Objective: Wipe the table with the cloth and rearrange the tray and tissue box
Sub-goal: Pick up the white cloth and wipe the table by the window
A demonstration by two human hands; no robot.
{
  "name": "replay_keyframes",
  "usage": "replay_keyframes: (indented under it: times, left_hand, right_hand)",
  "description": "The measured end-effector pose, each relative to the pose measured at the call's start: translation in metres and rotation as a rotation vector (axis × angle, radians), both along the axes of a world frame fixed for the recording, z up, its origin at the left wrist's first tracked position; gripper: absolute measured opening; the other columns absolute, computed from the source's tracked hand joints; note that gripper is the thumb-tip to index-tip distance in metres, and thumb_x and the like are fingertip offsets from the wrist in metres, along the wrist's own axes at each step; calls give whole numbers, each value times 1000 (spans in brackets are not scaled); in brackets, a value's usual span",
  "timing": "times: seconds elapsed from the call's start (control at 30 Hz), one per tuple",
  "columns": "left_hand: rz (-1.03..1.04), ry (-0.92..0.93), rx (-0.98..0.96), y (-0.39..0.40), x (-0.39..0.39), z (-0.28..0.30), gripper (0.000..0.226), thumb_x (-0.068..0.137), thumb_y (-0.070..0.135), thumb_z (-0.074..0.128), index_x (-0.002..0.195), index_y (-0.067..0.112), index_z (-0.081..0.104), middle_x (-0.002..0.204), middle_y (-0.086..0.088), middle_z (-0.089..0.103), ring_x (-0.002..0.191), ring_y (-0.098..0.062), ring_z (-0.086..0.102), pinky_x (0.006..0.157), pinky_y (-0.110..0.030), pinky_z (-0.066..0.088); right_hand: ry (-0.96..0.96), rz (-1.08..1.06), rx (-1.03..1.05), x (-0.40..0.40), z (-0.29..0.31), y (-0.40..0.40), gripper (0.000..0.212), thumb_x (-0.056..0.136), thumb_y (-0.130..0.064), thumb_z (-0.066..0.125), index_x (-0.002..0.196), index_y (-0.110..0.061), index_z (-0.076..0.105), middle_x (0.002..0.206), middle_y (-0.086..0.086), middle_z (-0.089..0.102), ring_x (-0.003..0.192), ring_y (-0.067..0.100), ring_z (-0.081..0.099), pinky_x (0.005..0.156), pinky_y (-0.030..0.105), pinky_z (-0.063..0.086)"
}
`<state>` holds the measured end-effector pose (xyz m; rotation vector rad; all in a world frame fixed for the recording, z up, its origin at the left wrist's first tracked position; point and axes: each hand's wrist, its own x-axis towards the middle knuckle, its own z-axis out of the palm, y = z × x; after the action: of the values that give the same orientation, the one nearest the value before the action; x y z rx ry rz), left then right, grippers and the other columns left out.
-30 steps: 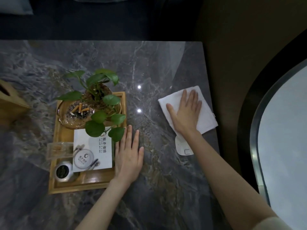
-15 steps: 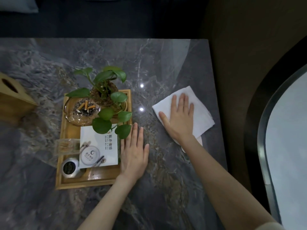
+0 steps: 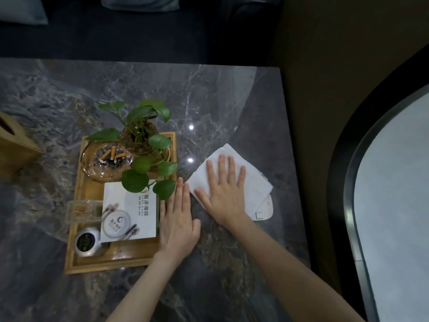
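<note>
A white cloth [image 3: 255, 182] lies on the grey marble table [image 3: 232, 101], right of the wooden tray [image 3: 104, 267]. My right hand [image 3: 225, 189] lies flat on the cloth with fingers spread, pressing it down. A rounded white tag pokes out beneath the cloth's near corner. My left hand [image 3: 177, 219] rests flat on the table, fingers together, against the tray's right side. The wooden tissue box [image 3: 14, 145] stands at the far left, partly cut off by the frame.
The tray carries a potted plant [image 3: 144, 135], a glass ashtray [image 3: 106, 159] with butts, a white card [image 3: 130, 212], a clear toothpick box [image 3: 83, 210] and a small jar [image 3: 88, 240]. The table's right edge [image 3: 292, 182] runs close to the cloth. A dark sofa lies beyond.
My right hand has slid the cloth leftward, close to my left hand and the tray. My left hand has stayed at the tray's right side.
</note>
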<state>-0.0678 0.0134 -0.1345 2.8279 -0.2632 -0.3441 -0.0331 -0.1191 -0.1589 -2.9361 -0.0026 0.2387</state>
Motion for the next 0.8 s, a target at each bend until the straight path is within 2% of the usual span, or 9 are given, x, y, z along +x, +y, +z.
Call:
replay_keyframes:
  times: [0.13,0.27,0.43,0.53,0.63,0.8]
  left_hand:
    - [-13,-38,32,-1,-1,-1,81,63,20,46,138,-2,26,148,-20,26,136,-26,18,109,-50,19]
    - [-9,-36,34,0,0,-2,79,66,26,31,139,-1,25,149,-18,24,138,-26,16,110,-49,16]
    - [4,-15,2,-1,0,-4,77,67,24,29,140,0,21,151,-17,20,140,-31,17,110,-47,13]
    - [2,-21,-16,-1,1,-5,75,69,23,29,140,-1,22,151,-18,22,139,-31,18,110,-48,13]
    - [9,-18,-56,0,1,-5,73,72,25,29,140,-1,22,151,-17,21,139,-28,16,110,-46,12]
    - [7,-21,-115,1,0,-6,70,80,32,25,142,4,13,153,-11,8,140,-21,3,113,-41,6]
  right_hand:
    - [3,-92,-4,18,-3,-5,72,89,-59,20,146,-17,7,156,18,1,142,37,-7,108,57,-13]
    - [-3,-182,-16,43,-5,-25,69,91,-57,23,146,-18,7,156,18,0,141,38,-6,109,61,-6]
    - [12,-289,-48,75,-6,-74,65,91,-58,20,146,-25,4,157,12,-2,140,40,-9,107,63,-11]
    - [10,-321,-27,84,-7,-86,64,93,-55,19,146,-24,1,157,13,-4,141,38,-10,109,63,-9]
    - [-6,-297,-6,82,-8,-81,60,95,-50,19,146,-23,2,157,12,-2,141,36,-8,110,60,-8]
    - [-11,-84,-1,68,-5,-63,58,95,-46,22,146,-24,4,157,10,2,142,34,-6,111,59,-5]
